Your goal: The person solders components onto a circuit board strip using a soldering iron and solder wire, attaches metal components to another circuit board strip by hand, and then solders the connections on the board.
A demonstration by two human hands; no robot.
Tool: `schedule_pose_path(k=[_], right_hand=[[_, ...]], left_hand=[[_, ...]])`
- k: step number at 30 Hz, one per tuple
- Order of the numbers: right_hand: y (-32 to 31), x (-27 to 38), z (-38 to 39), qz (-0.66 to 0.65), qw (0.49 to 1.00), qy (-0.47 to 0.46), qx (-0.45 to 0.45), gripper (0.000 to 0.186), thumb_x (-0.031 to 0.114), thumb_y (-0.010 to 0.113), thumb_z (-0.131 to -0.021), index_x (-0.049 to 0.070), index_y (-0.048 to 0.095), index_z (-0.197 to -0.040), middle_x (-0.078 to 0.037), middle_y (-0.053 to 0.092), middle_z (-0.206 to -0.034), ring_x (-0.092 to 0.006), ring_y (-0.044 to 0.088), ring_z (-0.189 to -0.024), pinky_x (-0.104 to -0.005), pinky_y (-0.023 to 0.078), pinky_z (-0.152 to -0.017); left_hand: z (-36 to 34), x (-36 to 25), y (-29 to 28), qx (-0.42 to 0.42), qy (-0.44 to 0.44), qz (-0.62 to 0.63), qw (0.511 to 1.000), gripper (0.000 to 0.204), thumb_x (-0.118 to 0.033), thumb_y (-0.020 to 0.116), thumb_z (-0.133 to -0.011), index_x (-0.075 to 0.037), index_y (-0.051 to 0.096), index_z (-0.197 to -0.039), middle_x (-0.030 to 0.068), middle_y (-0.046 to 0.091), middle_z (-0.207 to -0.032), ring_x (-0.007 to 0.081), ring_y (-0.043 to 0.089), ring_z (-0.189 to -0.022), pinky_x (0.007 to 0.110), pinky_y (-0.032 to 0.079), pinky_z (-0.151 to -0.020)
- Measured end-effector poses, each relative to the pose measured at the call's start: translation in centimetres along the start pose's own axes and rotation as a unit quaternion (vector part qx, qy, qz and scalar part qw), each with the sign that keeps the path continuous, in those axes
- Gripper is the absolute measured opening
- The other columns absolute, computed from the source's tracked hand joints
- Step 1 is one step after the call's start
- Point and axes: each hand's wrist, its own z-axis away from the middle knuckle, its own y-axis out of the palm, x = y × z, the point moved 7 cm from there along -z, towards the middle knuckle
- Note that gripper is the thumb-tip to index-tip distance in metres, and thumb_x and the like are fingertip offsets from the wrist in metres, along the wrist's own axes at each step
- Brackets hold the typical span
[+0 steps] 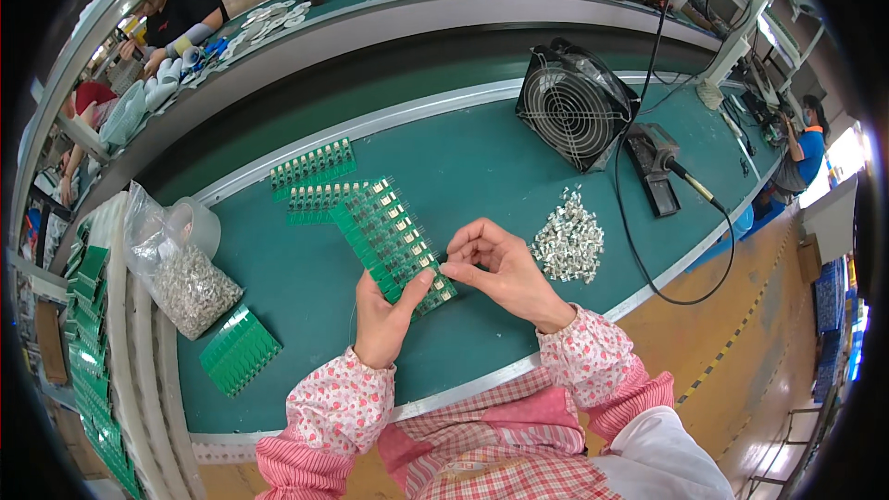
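My left hand (389, 319) grips a green circuit board panel (375, 231) by its lower end, thumb over the face. Small pale metal parts run in a row along the panel's right side. My right hand (495, 273) is closed at the panel's lower right edge, thumb and forefinger pinched; what they hold is too small to make out. Two similar populated panels (310, 162) lie behind. A pile of small silvery parts (567, 241) sits to my right. A stack of green boards (239, 352) lies at the lower left.
A bag of small parts (194, 292) leans by a plastic tub (199, 227). A fan (569, 111) and soldering iron (685, 176) with a looping cable stand right. Panels fill a rack (93, 333) at left. Co-workers (176, 14) work across the raised bench and at far right (806, 153).
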Motion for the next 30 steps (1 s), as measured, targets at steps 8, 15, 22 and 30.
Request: schedule_pose_path(k=[8,15,22,30], right_hand=[[0.2,-0.1,0.2,-0.004,1.000,0.003,0.004,0.021,0.011,0.069,-0.083,0.002,0.056,-0.097,0.000,0.058,-0.086,-0.0066,0.055,-0.078,-0.0215,0.046,-0.072],[0.3,-0.1,0.3,0.012,1.000,-0.008,0.006,0.018,0.008,0.067,-0.085,0.001,0.056,-0.097,0.001,0.056,-0.083,-0.0040,0.052,-0.075,-0.0188,0.045,-0.068],[0.2,-0.2,1.0,0.068,0.997,0.039,-0.013,0.017,0.015,0.067,-0.085,-0.001,0.066,-0.092,0.000,0.064,-0.076,-0.0044,0.055,-0.068,-0.0208,0.046,-0.063],[0.5,0.3,1.6,0.127,0.991,0.010,-0.027,0.018,0.011,0.065,-0.086,-0.004,0.065,-0.096,-0.004,0.066,-0.084,-0.0059,0.057,-0.072,-0.0215,0.048,-0.066]], left_hand=[[0.3,0.1,-0.1,0.006,-0.003,-0.021,1.000,0.020,-0.006,0.065,-0.085,0.000,0.058,-0.103,0.0039,0.064,-0.094,0.0090,0.061,-0.083,0.024,0.049,-0.073],[0.3,0.2,-0.1,-0.002,0.003,-0.028,1.000,0.019,-0.002,0.065,-0.083,-0.001,0.059,-0.101,0.0034,0.065,-0.092,0.0090,0.061,-0.081,0.024,0.049,-0.072],[0.4,0.0,0.0,0.029,-0.007,-0.035,0.999,0.023,-0.001,0.067,-0.081,-0.002,0.058,-0.102,0.0027,0.064,-0.093,0.0094,0.061,-0.081,0.024,0.049,-0.074],[0.5,0.0,-0.3,-0.016,0.012,-0.035,0.999,0.020,0.001,0.069,-0.076,-0.001,0.061,-0.095,0.0014,0.065,-0.086,0.0080,0.061,-0.074,0.023,0.050,-0.065]])
